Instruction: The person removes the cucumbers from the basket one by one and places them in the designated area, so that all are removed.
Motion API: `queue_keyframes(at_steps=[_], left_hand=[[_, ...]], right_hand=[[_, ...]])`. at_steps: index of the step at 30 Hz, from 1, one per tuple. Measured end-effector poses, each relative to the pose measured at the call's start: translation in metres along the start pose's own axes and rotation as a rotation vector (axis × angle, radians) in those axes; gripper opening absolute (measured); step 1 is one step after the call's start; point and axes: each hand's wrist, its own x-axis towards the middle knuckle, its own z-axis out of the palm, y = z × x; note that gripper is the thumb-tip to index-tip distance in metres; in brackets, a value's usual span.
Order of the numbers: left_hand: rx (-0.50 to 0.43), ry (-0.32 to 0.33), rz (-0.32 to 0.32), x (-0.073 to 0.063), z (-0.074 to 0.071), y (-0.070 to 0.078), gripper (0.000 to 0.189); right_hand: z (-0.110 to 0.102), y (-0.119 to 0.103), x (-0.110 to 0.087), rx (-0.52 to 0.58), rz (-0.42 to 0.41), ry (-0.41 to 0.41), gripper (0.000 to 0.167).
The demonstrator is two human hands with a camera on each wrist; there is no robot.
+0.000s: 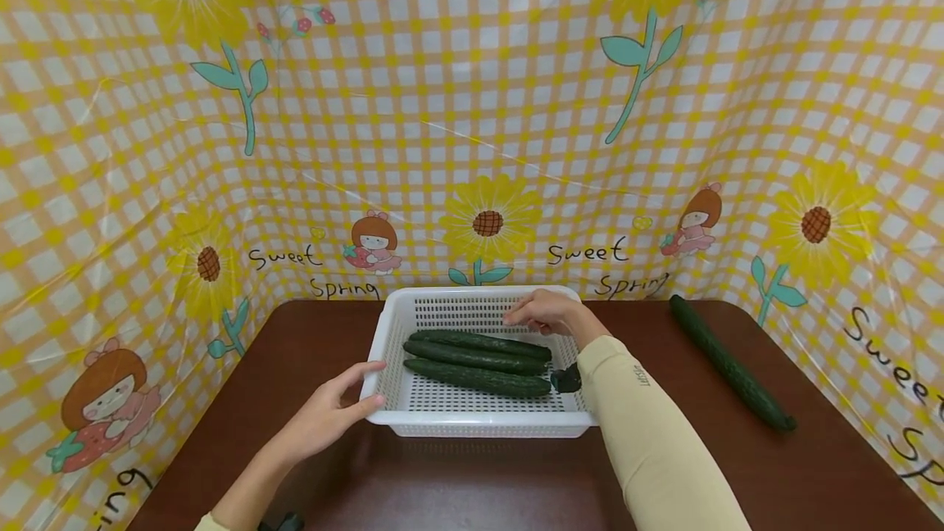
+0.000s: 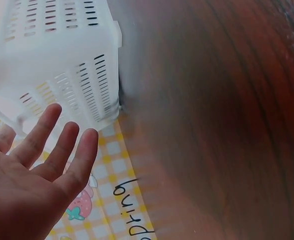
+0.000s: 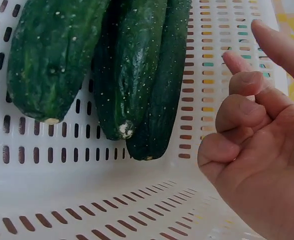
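Three dark green cucumbers (image 1: 475,378) lie side by side, lengthwise, in a white slotted plastic basket (image 1: 487,418). My left hand (image 1: 324,412) is at the basket's left rim, thumb and fingertips reaching its edge. In the left wrist view, that hand's fingers (image 2: 81,157) are spread and fairly straight beside the slotted wall. Over the basket's back right part is my right hand (image 1: 546,314), holding nothing. The right wrist view shows its fingers (image 3: 239,112) loosely bent and its thumb extended, apart from the cucumber ends (image 3: 124,131).
Another cucumber (image 1: 730,363) lies slantwise on the brown table (image 1: 324,351), right of the basket. A yellow checked cloth (image 1: 472,129) with sunflowers encloses the back and sides. A small black device (image 1: 566,379) sits at my right wrist.
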Motion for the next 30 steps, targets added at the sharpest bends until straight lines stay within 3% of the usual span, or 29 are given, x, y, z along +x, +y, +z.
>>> queue_keyframes(at_steps=[6, 16, 24, 30], left_hand=[[0.011, 0.021, 0.010, -0.003, -0.002, 0.000, 0.057], [-0.009, 0.002, 0.024, -0.003, 0.000, 0.001, 0.054], [-0.002, 0.021, 0.011, -0.002, 0.000, -0.003, 0.055], [-0.020, -0.002, 0.023, 0.000, -0.002, -0.003, 0.054]], right_hand=[[0.005, -0.002, 0.003, -0.044, 0.027, 0.009, 0.043], [0.021, 0.012, 0.014, -0.084, 0.075, 0.044, 0.039], [0.028, 0.020, 0.017, -0.063, 0.057, 0.032, 0.038], [0.030, 0.020, 0.017, -0.073, 0.059, 0.036, 0.040]])
